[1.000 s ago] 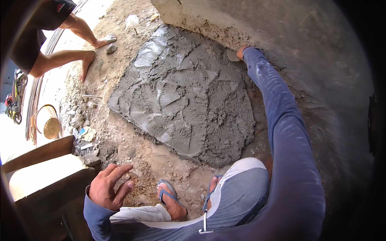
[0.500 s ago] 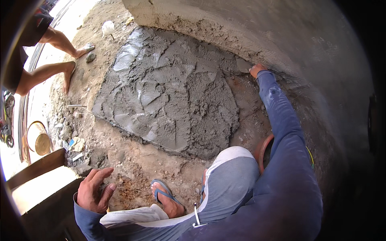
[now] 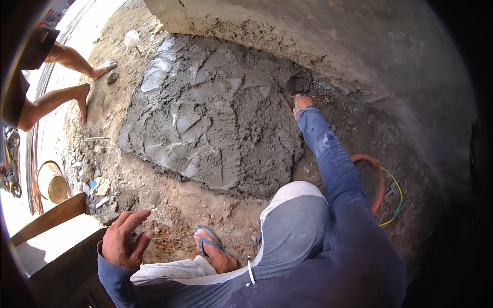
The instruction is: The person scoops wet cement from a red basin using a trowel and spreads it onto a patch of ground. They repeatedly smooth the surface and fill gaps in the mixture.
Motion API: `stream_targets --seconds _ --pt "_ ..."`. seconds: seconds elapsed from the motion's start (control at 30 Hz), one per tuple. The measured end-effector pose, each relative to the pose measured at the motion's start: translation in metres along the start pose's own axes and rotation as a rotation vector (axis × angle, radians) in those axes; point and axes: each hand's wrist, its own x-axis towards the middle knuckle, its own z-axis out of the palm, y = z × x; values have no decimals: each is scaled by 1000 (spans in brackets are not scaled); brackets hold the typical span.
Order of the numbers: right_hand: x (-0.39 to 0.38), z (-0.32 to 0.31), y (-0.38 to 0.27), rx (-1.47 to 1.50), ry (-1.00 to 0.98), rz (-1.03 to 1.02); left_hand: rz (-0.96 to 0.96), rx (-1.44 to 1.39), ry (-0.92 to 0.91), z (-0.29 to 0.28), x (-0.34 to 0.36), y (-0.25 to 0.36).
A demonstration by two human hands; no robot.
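Observation:
A broad slab of wet grey mortar (image 3: pixel 215 118) covers the ground in front of me, rough and ridged on top. My right hand (image 3: pixel 305 103) reaches to its right edge, fingers wrapped round the handle of a trowel (image 3: pixel 288 98). The trowel's blade is seen nearly edge-on against the mortar, so its full shape is hidden. Beside it, the mortar's far right corner has a dark hollow (image 3: pixel 299 82). My left hand (image 3: pixel 126 240) hangs at the lower left above the ground, empty, with thumb and fingers apart.
A rough wall (image 3: pixel 359 46) rises along the far right side. An orange-red ring-shaped rim (image 3: pixel 379 179) and a yellow-green hose (image 3: pixel 396 205) lie by my right arm. A string (image 3: pixel 174 176) borders the mortar's near edge. A bucket (image 3: pixel 51 182) and another person's bare legs (image 3: pixel 67 100) are left.
My right hand has drawn the trowel back from the wall, left and nearer to me, along the mortar's edge. The dark hollow and more of the orange-red rim now show. My left hand stays nearly still.

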Motion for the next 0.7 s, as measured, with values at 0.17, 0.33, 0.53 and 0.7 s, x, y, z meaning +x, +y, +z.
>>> stream_targets --seconds 0.17,0.33,0.53,0.7 --pt "-80 -10 -50 131 54 -85 -41 66 -4 -3 1 8" --pt "-83 10 -63 -516 -252 -484 21 48 -52 3 12 9" --pt "-65 0 -5 95 71 -77 -2 80 -73 -2 14 17" --pt "-158 50 -37 -51 -264 -309 -65 49 -133 -1 2 19"
